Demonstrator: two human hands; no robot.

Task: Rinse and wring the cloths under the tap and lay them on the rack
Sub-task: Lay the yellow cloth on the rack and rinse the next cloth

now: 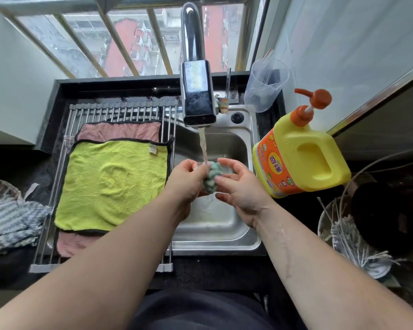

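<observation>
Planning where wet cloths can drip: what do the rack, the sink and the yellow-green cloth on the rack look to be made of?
Rack: likely stainless steel rods, shiny and grey, with matte grey end strips, perhaps silicone. Sink: brushed stainless steel, a dull sheen with soft reflections. Yellow-green cloth: plush, fuzzy pile, probably microfibre, with a black stitched edge.

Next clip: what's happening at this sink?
A person holds a bunched green cloth under the running tap, left hand and right hand both gripping it over the sink. On the rack to the left, a yellow-green cloth already lies spread over a pink cloth. Striped cloths sit piled on the counter farther left.
</observation>
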